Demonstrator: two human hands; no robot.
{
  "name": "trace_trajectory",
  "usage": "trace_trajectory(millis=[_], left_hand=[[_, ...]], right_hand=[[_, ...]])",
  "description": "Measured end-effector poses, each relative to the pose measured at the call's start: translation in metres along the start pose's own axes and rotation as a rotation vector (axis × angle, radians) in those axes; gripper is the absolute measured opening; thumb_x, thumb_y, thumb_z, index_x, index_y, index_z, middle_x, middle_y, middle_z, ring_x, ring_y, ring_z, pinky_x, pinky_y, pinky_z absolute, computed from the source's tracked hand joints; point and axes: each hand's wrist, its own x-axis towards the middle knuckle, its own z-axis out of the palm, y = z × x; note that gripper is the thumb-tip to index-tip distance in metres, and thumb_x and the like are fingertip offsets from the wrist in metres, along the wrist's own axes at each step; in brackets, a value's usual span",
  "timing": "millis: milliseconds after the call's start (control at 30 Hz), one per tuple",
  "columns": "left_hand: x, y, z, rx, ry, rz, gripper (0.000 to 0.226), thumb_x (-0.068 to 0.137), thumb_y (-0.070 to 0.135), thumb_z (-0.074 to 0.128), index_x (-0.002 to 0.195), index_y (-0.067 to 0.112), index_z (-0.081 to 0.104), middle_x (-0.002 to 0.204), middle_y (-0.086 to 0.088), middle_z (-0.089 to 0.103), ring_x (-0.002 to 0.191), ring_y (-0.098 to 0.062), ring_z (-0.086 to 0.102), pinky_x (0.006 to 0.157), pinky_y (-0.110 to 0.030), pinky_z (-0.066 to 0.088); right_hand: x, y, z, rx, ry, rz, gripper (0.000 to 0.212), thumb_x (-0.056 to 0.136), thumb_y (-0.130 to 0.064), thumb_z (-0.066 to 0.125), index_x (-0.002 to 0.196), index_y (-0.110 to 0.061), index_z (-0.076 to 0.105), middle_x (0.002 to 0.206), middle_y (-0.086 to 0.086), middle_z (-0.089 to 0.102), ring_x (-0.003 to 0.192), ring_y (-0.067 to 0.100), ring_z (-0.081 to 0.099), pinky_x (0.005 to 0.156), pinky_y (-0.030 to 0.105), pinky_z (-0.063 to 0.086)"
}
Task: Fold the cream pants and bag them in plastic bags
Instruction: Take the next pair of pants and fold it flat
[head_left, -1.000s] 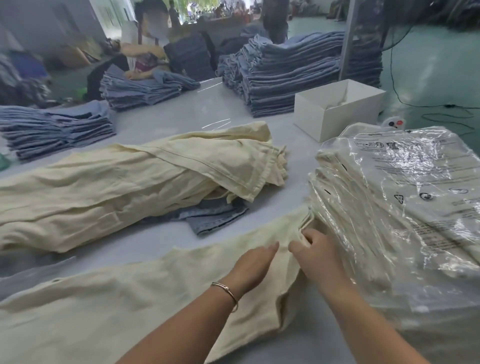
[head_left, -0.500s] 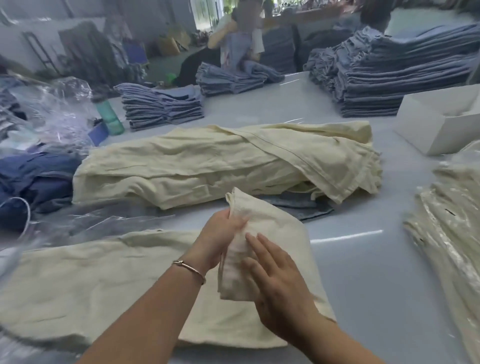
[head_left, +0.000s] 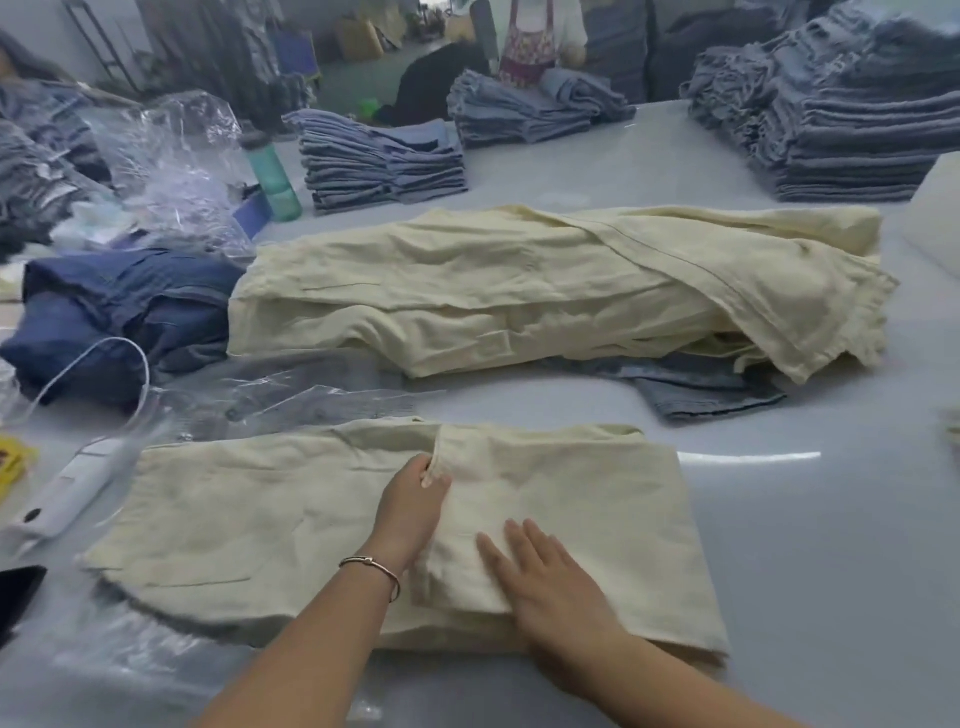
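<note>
From my remote seat, the far left of the grey table (head_left: 597, 171) held a white handheld device (head_left: 67, 491) with its cord looping upward, lying near a heap of dark blue garments (head_left: 119, 312). Crumpled clear plastic bags (head_left: 176, 156) sat behind that heap, with a green bottle (head_left: 272, 176) standing beside them and flatter plastic sheets (head_left: 306, 395) spread nearer the front. The cream pants (head_left: 249, 519) lay flat across the near part of the table, their right portion folded over onto the rest. I saw the left hand (head_left: 410, 512), a thin bracelet (head_left: 371, 566) at its wrist, closed in a pinch on the edge of that folded flap. Just beside it, the right hand (head_left: 545, 582) lay palm down on the flap, fingers (head_left: 498, 553) spread wide and gripping nothing. Behind the hands, a long pile of cream pants (head_left: 519, 291) stretched across the middle of the table, resting partly on a blue denim piece (head_left: 696, 389). Stacks of folded blue jeans (head_left: 857, 140) stood along the far side and at the right.
</note>
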Motion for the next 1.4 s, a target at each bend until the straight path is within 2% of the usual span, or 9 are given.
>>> trace_trajectory(millis=[167, 300, 433, 533, 633, 767, 933, 1100, 1400], left_hand=[[-0.004, -0.025, -0.010, 0.256, -0.025, 0.012, 0.014, 0.096, 0.023, 0.047, 0.093, 0.010, 0.051, 0.086, -0.008, 0.063, 0.082, -0.031, 0.057, 0.070, -0.036, 0.043], [-0.005, -0.035, -0.015, 0.333, -0.024, -0.056, 0.010, 0.094, 0.026, 0.045, 0.088, 0.018, 0.046, 0.084, -0.008, 0.062, 0.080, -0.031, 0.056, 0.068, -0.035, 0.044], [0.001, -0.014, -0.009, 0.330, 0.092, -0.151, 0.024, 0.078, 0.029, 0.060, 0.091, 0.017, 0.043, 0.095, 0.000, 0.054, 0.093, -0.026, 0.051, 0.075, -0.036, 0.042], [0.012, 0.011, 0.011, 0.487, 0.243, 0.135, 0.057, 0.072, 0.033, 0.069, 0.119, 0.015, 0.043, 0.125, -0.003, 0.044, 0.123, -0.027, 0.036, 0.098, -0.038, 0.036], [0.029, 0.040, 0.042, 0.595, 0.049, 0.379, 0.072, 0.076, 0.039, 0.065, 0.139, 0.019, 0.037, 0.146, 0.002, 0.035, 0.140, -0.021, 0.020, 0.117, -0.036, 0.016], [0.058, 0.052, 0.048, 0.762, -0.094, 0.186, 0.098, 0.073, 0.069, 0.061, 0.148, 0.020, 0.022, 0.154, -0.003, 0.025, 0.144, -0.026, 0.016, 0.117, -0.044, 0.016], [0.049, 0.022, 0.019, 0.466, 0.049, -0.215, 0.113, 0.053, 0.073, 0.076, 0.131, 0.002, 0.035, 0.132, -0.019, 0.048, 0.123, -0.037, 0.046, 0.096, -0.041, 0.044], [0.015, 0.010, 0.004, 0.055, -0.082, -0.370, 0.068, 0.053, 0.044, 0.088, 0.102, 0.002, 0.066, 0.100, -0.015, 0.072, 0.092, -0.030, 0.068, 0.083, -0.041, 0.054], [-0.041, 0.190, 0.057, -0.552, -0.711, -0.292, 0.024, 0.084, 0.021, 0.066, 0.100, 0.003, 0.069, 0.093, -0.016, 0.068, 0.085, -0.030, 0.066, 0.078, -0.038, 0.054]], right_hand=[[-0.001, 0.007, -0.015, 0.065, -0.145, -0.110, 0.094, 0.073, -0.081, 0.008, 0.151, -0.029, 0.019, 0.159, 0.002, 0.013, 0.146, 0.017, 0.011, 0.117, 0.031, 0.017], [-0.008, 0.050, -0.026, -0.061, 0.230, 0.155, 0.064, 0.096, -0.062, 0.020, 0.152, -0.032, 0.015, 0.161, -0.005, 0.005, 0.148, 0.015, -0.002, 0.117, 0.036, -0.012], [-0.024, 0.085, -0.025, 0.073, 0.297, 0.539, 0.066, 0.098, -0.053, 0.028, 0.153, -0.029, 0.001, 0.161, -0.003, -0.009, 0.148, 0.019, -0.002, 0.120, 0.035, 0.009], [-0.028, 0.090, -0.016, 0.215, 0.284, 0.547, 0.076, 0.096, -0.051, 0.038, 0.152, -0.027, -0.008, 0.160, -0.002, -0.016, 0.147, 0.020, 0.001, 0.117, 0.029, 0.014], [-0.030, 0.092, -0.014, 0.239, 0.338, 0.551, 0.079, 0.095, -0.052, 0.039, 0.151, -0.027, -0.011, 0.160, 0.000, -0.013, 0.147, 0.018, 0.005, 0.115, 0.028, 0.016], [-0.040, 0.087, -0.030, 0.031, 0.389, 0.418, 0.085, 0.085, -0.058, 0.055, 0.151, -0.018, 0.021, 0.159, 0.010, 0.014, 0.143, 0.024, 0.027, 0.113, 0.033, 0.029], [-0.036, 0.053, -0.026, -0.092, 0.235, 0.029, 0.087, 0.052, -0.074, 0.067, 0.126, -0.029, 0.062, 0.130, 0.000, 0.061, 0.114, 0.014, 0.062, 0.089, 0.029, 0.054], [-0.020, 0.044, -0.023, 0.109, 0.133, 0.068, 0.085, 0.084, -0.057, 0.054, 0.153, -0.030, 0.012, 0.161, 0.001, 0.008, 0.146, 0.015, 0.013, 0.118, 0.028, 0.015], [-0.068, 0.067, -0.111, 1.242, 0.540, 0.137, 0.083, 0.058, -0.069, 0.072, 0.131, -0.050, 0.037, 0.123, -0.021, 0.057, 0.107, -0.004, 0.058, 0.083, 0.018, 0.050]])
